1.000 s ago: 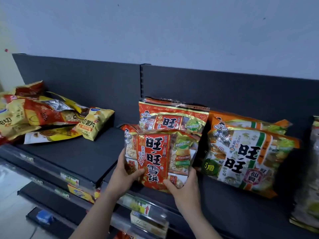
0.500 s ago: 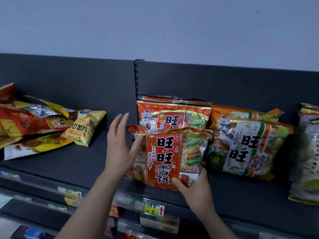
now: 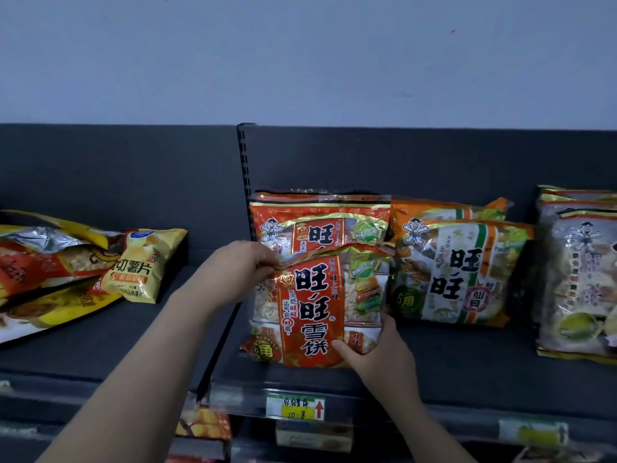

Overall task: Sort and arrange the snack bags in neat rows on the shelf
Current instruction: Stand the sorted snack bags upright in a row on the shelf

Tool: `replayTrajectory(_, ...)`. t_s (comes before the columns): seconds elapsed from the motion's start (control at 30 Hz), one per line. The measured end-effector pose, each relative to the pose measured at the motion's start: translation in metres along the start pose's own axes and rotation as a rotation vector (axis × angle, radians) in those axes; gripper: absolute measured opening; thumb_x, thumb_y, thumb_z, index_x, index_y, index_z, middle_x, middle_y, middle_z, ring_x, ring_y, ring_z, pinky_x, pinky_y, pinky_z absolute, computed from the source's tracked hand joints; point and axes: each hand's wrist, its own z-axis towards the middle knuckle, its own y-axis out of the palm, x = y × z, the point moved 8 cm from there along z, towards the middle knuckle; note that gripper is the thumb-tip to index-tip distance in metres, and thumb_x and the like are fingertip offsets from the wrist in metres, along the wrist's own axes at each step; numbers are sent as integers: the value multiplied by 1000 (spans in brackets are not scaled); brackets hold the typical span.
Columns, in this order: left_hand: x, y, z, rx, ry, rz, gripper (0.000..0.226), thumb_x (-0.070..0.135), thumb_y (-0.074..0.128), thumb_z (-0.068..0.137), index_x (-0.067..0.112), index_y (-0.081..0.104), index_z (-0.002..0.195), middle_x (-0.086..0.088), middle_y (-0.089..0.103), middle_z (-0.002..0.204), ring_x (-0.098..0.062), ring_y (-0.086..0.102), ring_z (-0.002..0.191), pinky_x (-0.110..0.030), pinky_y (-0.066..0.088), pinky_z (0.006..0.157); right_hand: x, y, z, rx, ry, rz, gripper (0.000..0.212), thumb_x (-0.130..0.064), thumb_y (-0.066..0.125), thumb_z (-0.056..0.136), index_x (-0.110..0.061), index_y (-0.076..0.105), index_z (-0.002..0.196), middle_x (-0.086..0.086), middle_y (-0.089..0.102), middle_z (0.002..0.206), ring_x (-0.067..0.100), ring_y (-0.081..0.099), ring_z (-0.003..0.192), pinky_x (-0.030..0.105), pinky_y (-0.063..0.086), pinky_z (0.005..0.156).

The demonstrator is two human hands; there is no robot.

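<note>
A red rice-cracker bag (image 3: 317, 305) stands upright at the front of the dark shelf (image 3: 467, 359). My left hand (image 3: 240, 269) pinches its top left corner. My right hand (image 3: 377, 352) grips its bottom right corner. Directly behind it leans a second red bag (image 3: 320, 218) of the same kind. To the right stands an orange and green bag (image 3: 460, 272) with another orange bag (image 3: 444, 208) behind it. A grey bag (image 3: 581, 282) stands at the far right.
A loose heap of yellow and red chip bags (image 3: 60, 272) lies on the left shelf section, with a small yellow chip bag (image 3: 143, 265) at its right end. A slotted upright (image 3: 245, 178) divides the sections. A yellow price tag (image 3: 295, 407) marks the front rail.
My left hand, lifted off and open half a second ago, has come down onto the bag's top left corner. The red bag now stands straighter. My view has shifted right.
</note>
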Motion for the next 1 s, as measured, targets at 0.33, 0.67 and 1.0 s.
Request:
replayTrajectory(0.33, -6, -23, -11, 532, -241, -291, 10, 25, 54, 98, 17, 59, 102, 5, 62, 97, -15, 61, 90, -33, 51, 74, -1, -2, -2, 8, 32, -5, 99, -75, 73, 57, -24, 38, 134, -10, 61, 119, 12, 63, 104, 31, 56, 83)
replayTrajectory(0.67, -9, 119, -93, 207, -548, -882, 113, 60, 76, 68, 46, -1, 149, 8, 39, 150, -17, 43, 135, -47, 42, 108, -12, -6, -9, -11, 1, -3, 99, -73, 67, 68, -25, 27, 146, -14, 52, 129, 11, 57, 114, 29, 46, 90)
replayTrajectory(1.0, 1, 84, -97, 407, -547, -415, 102, 39, 78, 77, 12, 15, 153, -16, 29, 151, -35, 32, 137, -53, 34, 110, -14, -17, -16, -111, 45, -39, 92, -70, 66, 72, -26, 31, 144, -8, 40, 141, 14, 43, 129, 35, 44, 102)
